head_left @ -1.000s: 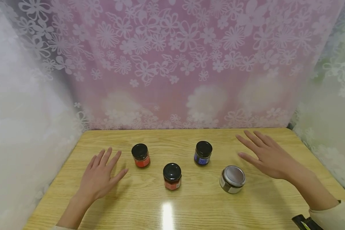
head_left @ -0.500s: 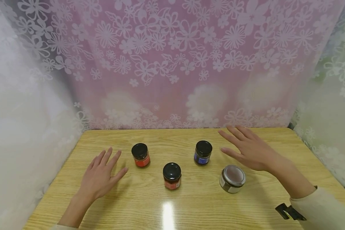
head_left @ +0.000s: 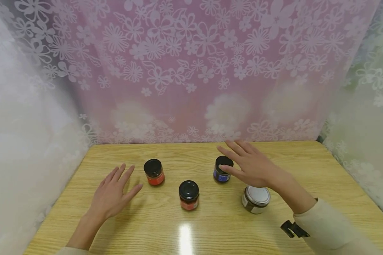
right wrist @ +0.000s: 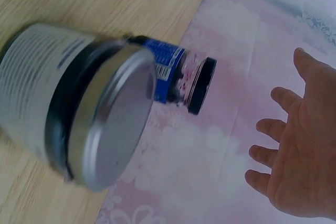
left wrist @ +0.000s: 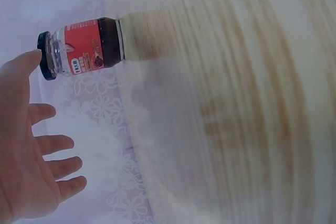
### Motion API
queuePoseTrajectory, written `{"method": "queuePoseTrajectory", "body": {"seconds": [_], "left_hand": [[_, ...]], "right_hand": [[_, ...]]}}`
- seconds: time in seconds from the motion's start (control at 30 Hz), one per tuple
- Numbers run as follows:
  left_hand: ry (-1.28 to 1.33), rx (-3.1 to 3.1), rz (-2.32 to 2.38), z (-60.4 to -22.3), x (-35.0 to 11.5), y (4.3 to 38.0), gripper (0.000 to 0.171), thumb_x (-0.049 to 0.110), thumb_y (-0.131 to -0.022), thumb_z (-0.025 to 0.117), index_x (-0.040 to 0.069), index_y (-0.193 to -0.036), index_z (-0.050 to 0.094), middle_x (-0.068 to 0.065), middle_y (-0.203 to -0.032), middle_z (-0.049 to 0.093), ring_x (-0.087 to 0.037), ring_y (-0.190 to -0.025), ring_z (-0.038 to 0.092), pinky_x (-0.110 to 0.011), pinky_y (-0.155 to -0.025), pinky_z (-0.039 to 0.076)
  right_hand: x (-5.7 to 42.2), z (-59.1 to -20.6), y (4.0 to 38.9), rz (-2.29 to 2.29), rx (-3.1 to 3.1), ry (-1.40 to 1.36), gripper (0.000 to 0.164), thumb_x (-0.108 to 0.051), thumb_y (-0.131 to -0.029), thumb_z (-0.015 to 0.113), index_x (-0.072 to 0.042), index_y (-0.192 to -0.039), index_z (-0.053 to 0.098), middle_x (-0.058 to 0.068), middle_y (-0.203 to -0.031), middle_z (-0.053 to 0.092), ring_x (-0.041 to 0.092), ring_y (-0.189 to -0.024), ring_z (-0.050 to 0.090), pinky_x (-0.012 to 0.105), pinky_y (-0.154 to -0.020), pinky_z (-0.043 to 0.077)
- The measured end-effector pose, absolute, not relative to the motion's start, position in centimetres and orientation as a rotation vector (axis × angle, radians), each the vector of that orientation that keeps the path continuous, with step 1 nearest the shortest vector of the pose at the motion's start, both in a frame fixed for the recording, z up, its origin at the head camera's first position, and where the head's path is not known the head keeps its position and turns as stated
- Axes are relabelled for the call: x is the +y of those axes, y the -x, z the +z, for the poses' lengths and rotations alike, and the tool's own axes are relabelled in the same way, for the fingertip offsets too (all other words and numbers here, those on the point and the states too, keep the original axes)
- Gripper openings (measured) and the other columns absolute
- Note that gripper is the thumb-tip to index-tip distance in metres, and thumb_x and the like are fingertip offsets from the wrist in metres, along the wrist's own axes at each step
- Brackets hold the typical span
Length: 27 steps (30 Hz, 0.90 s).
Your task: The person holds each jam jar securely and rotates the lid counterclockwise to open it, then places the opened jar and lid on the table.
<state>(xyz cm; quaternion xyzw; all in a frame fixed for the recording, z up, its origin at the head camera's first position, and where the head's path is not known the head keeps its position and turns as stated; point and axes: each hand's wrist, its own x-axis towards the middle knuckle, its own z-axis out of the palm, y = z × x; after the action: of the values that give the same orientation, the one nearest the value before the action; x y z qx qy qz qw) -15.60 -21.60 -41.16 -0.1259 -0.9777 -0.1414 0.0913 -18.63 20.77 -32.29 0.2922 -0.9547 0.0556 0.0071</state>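
Note:
My right hand (head_left: pixel 249 164), fingers spread, hangs over the back right of the table. Its thumb overlaps the black lid of a blue-labelled jar (head_left: pixel 222 176) in the head view, and its heel overlaps a wide silver-lidded jar (head_left: pixel 256 200). In the right wrist view that silver-lidded jar (right wrist: pixel 79 103) fills the left, with the blue-labelled jar (right wrist: pixel 168 69) behind it. My left hand (head_left: pixel 112 194) holds nothing, fingers spread, left of a red-labelled jar (head_left: pixel 154 173) with a black lid. Front centre stands another black-lidded jar (head_left: pixel 189 194) with a reddish label.
The jars stand upright on a wood-grain table (head_left: pixel 140 226). A pink flowered curtain (head_left: pixel 178 71) hangs behind its back edge, with pale cloth on both sides. A black clip-like piece (head_left: pixel 294 229) sits by the right sleeve.
My right hand has moved left, from the table's right side to over the blue-labelled jar. The left hand stays where it was. The head view has shifted slightly.

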Motion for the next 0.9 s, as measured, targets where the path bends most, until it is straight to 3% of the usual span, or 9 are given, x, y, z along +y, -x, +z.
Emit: {"method": "queuePoseTrajectory", "body": {"seconds": [0.2,0.67,0.9], "left_hand": [[0.358,-2.896,-0.51,-41.4,-21.5,15.4,0.075,0.062,-0.092,0.046,0.013,-0.149,0.035,-0.02,-0.149,0.032,-0.042,-0.134,0.029,-0.068,-0.093,0.031],[0.373,-2.922,-0.86,-41.5,-20.9,16.4,0.079,0.058,-0.093,0.048,0.009,-0.151,0.026,-0.022,-0.151,0.026,-0.045,-0.134,0.026,-0.064,-0.099,0.029],[0.353,-2.923,-1.123,-41.8,-20.6,17.2,0.085,0.057,-0.092,0.052,0.005,-0.151,0.021,-0.023,-0.151,0.025,-0.042,-0.136,0.025,-0.061,-0.103,0.026]], "right_hand": [[18.6,-32.4,19.2,0.205,-2.985,-0.948,0.068,-0.063,-0.097,0.026,-0.027,-0.154,0.019,0.008,-0.158,0.015,0.032,-0.143,0.009,0.056,-0.11,0.01],[15.1,-32.1,20.6,0.131,-2.986,-1.034,0.067,-0.062,-0.098,0.025,-0.027,-0.154,0.017,0.008,-0.157,0.016,0.031,-0.143,0.012,0.053,-0.111,0.014],[13.5,-32.6,21.2,0.153,-3.026,-1.045,0.067,-0.064,-0.097,0.022,-0.031,-0.154,0.014,0.005,-0.158,0.013,0.03,-0.143,0.009,0.051,-0.112,0.011]]}}
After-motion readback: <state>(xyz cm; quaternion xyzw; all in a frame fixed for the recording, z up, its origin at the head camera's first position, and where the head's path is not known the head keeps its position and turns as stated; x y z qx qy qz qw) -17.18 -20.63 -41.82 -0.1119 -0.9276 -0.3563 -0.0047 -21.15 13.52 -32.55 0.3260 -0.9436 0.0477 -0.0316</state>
